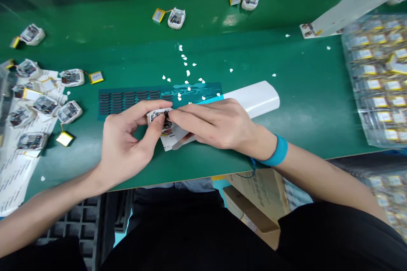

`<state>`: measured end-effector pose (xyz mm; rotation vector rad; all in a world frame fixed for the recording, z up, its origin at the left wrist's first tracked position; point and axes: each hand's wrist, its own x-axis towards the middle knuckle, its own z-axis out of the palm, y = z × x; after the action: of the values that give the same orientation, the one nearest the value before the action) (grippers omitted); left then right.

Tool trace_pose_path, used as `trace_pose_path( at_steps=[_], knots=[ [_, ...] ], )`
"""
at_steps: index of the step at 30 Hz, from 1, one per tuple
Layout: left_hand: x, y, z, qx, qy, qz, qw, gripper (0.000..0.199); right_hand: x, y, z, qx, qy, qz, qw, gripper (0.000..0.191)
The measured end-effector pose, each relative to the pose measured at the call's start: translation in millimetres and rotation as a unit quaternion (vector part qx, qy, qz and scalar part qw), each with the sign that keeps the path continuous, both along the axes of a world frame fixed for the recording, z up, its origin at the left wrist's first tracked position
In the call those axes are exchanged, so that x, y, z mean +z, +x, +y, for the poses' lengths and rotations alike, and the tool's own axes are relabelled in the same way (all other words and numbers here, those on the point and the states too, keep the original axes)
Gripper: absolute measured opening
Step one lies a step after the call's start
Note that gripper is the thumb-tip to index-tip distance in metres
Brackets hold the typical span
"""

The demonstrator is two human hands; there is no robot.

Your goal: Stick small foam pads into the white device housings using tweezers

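Note:
My left hand (127,139) and my right hand (210,123) meet over a small white plastic housing with a circuit board inside (160,119). Left thumb and fingers pinch it, while my right fingertips press on its right side. A folded printed paper (170,140) lies under the housing and my right hand. Behind my hands lies a dark green slotted mat (133,98), and a white tube with a blue end (254,99) sits beyond my right fingers. A teal band (275,151) circles my right wrist.
Several similar housings with yellow flat batteries (176,17) lie on the green bench, and more sit on printed sheets (22,165) at left. Bagged batteries (378,80) pile up at right. White flecks dot the bench. A cardboard box (254,199) stands below its front edge.

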<state>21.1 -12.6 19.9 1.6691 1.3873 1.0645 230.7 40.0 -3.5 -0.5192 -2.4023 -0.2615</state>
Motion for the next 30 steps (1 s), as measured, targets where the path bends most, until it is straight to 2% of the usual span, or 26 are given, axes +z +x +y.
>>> trace_pose_path(
  at_steps=[2, 5, 7, 9, 11, 13, 16, 18, 21, 24, 30],
  knots=[
    [-0.3, -1.0, 1.4, 0.005, -0.008, -0.002, 1.0, 0.018, 0.6, 0.6, 1.6, 0.006, -0.082, 0.009, 0.997, 0.022],
    [1.8, -4.1, 4.2, 0.026, -0.005, -0.019, 0.999, 0.013, 1.4, -0.9, 2.7, 0.039, -0.229, 0.071, 0.97, 0.018],
    [3.7, -6.7, 6.0, 0.031, 0.024, -0.005, 0.999, 0.01, 2.5, -3.4, 1.6, 0.055, -0.274, 0.117, 0.953, 0.016],
    [4.9, -8.6, 7.6, 0.024, 0.041, 0.01, 0.999, 0.008, 2.9, -6.3, -0.4, 0.045, -0.275, 0.145, 0.949, 0.015],
    [5.1, -8.9, 8.7, -0.001, 0.016, -0.008, 1.0, 0.006, 2.0, -8.5, -2.0, 0.02, -0.261, 0.153, 0.953, 0.015],
    [3.9, -8.2, 9.3, -0.035, -0.046, -0.061, 0.996, 0.004, 0.1, -9.4, -2.5, -0.001, -0.249, 0.154, 0.956, 0.015],
    [-0.6, -7.9, 9.1, -0.074, -0.14, -0.15, 0.976, 0.008, -1.1, -8.3, -1.6, 0.001, -0.245, 0.157, 0.957, 0.015],
    [-4.5, -9.2, 9.0, -0.07, -0.164, -0.195, 0.964, 0.008, 0.1, -7.1, -1.0, -0.004, -0.253, 0.169, 0.953, 0.017],
    [-8.7, -11.7, 9.6, -0.052, -0.161, -0.241, 0.956, 0.011, 2.2, -5.9, -0.6, -0.013, -0.246, 0.19, 0.951, 0.015],
    [-7.9, -11.4, 10.7, -0.048, -0.149, -0.238, 0.959, 0.015, 1.2, -5.5, -1.3, -0.009, -0.208, 0.165, 0.964, 0.014],
    [3.7, -6.6, 11.1, -0.041, -0.13, -0.159, 0.978, 0.015, -4.0, -3.9, -4.3, -0.042, -0.143, 0.099, 0.984, 0.019]
  ],
)
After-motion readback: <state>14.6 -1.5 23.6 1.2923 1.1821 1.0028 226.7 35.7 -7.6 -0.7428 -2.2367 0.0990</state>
